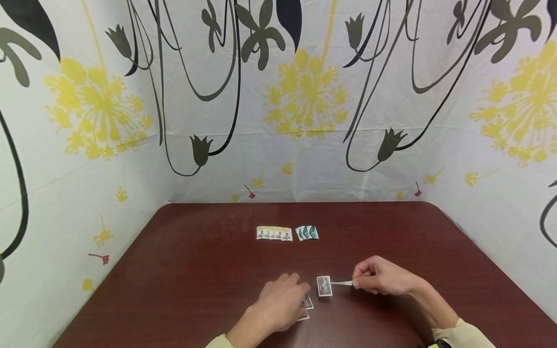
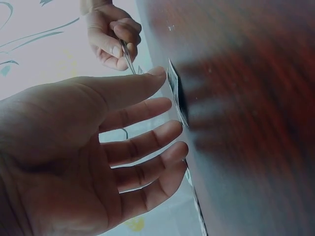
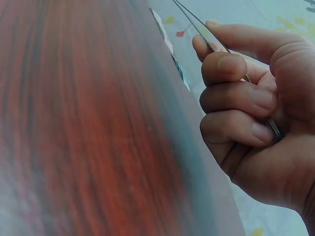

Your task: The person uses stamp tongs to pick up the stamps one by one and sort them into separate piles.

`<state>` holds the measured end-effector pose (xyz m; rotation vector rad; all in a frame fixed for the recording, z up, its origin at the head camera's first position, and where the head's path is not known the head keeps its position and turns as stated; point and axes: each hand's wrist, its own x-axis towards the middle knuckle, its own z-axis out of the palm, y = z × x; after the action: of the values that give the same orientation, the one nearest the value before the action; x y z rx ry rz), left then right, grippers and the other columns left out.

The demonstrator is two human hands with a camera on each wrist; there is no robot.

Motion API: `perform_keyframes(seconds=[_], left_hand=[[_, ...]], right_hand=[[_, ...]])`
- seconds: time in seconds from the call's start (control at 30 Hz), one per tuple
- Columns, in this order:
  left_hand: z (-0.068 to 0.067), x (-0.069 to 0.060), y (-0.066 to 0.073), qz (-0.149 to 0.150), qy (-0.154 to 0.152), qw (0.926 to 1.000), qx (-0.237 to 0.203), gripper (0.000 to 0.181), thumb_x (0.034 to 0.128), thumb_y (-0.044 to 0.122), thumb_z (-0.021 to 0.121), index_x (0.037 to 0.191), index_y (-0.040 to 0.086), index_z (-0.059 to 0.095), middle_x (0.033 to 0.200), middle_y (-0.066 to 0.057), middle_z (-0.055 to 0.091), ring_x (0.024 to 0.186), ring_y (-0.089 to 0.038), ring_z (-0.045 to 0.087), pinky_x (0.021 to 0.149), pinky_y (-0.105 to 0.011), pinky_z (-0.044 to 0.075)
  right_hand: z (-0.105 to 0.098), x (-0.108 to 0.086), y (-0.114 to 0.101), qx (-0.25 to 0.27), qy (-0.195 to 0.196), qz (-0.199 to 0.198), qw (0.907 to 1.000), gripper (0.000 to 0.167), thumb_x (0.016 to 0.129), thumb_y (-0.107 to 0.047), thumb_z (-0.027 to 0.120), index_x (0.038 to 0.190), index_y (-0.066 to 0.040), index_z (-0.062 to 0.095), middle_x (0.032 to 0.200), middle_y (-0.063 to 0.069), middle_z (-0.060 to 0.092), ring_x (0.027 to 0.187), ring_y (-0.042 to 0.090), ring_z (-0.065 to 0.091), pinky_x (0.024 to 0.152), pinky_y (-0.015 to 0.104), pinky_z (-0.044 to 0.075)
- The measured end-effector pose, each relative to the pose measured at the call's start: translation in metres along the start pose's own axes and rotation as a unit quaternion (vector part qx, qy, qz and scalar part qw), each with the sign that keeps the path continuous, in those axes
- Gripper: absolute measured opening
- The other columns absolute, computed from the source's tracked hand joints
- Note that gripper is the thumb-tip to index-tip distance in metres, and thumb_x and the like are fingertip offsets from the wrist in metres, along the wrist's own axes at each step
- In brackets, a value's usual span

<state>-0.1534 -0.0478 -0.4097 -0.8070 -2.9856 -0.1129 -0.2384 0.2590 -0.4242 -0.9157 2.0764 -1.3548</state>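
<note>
My right hand (image 1: 385, 278) grips a pair of metal tweezers (image 3: 194, 22), its fingers curled round them in the right wrist view. In the head view the tweezers' tips meet the right edge of a small black-and-white picture stamp (image 1: 324, 286); whether they pinch it is too small to tell. My left hand (image 1: 280, 300) is spread low over similar black-and-white stamps (image 1: 307, 302), partly covering them. In the left wrist view its fingertips (image 2: 174, 151) come down close to the stamps with fingers loosely bent and apart; contact with them is unclear.
Farther back on the dark red wooden table (image 1: 196, 261) lies an overlapping row of yellow-and-white stamps (image 1: 274, 233). Beside it on the right is a shorter fanned row of teal stamps (image 1: 307, 232). A flower-patterned cloth (image 1: 278, 164) hangs behind and along both sides.
</note>
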Motion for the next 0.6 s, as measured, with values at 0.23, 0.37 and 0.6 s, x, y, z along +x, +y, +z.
perform_keyframes(seconds=[0.23, 0.37, 0.6], left_hand=[[0.0, 0.0, 0.001, 0.009, 0.008, 0.9999, 0.007, 0.017, 0.0887, 0.042, 0.082, 0.102, 0.034, 0.075, 0.094, 0.01, 0.063, 0.082, -0.01, 0.056, 0.057, -0.03, 0.047], [0.0, 0.001, 0.001, 0.01, 0.006, 0.9999, 0.009, 0.014, 0.0889, 0.042, 0.082, 0.1, 0.036, 0.076, 0.093, 0.011, 0.064, 0.083, -0.01, 0.056, 0.058, -0.03, 0.048], [-0.001, 0.0, 0.002, 0.011, 0.007, 0.9999, 0.008, 0.011, 0.0882, 0.042, 0.082, 0.095, 0.035, 0.077, 0.089, 0.012, 0.063, 0.081, -0.01, 0.055, 0.057, -0.03, 0.047]], right_hand=[[-0.012, -0.006, 0.005, -0.008, 0.051, 0.001, 0.9986, 0.017, 0.102, -0.006, 0.064, 0.1, 0.01, 0.07, 0.063, 0.027, 0.037, 0.047, -0.002, 0.036, 0.04, 0.022, 0.026], [-0.017, -0.008, 0.007, -0.003, 0.071, 0.005, 0.9975, 0.019, 0.102, -0.007, 0.065, 0.103, 0.011, 0.071, 0.061, 0.021, 0.038, 0.048, 0.0, 0.035, 0.04, 0.024, 0.026], [-0.021, -0.01, 0.01, -0.013, 0.1, 0.036, 0.9942, 0.02, 0.102, -0.01, 0.065, 0.102, 0.009, 0.07, 0.063, -0.006, 0.049, 0.049, 0.002, 0.038, 0.042, 0.024, 0.029]])
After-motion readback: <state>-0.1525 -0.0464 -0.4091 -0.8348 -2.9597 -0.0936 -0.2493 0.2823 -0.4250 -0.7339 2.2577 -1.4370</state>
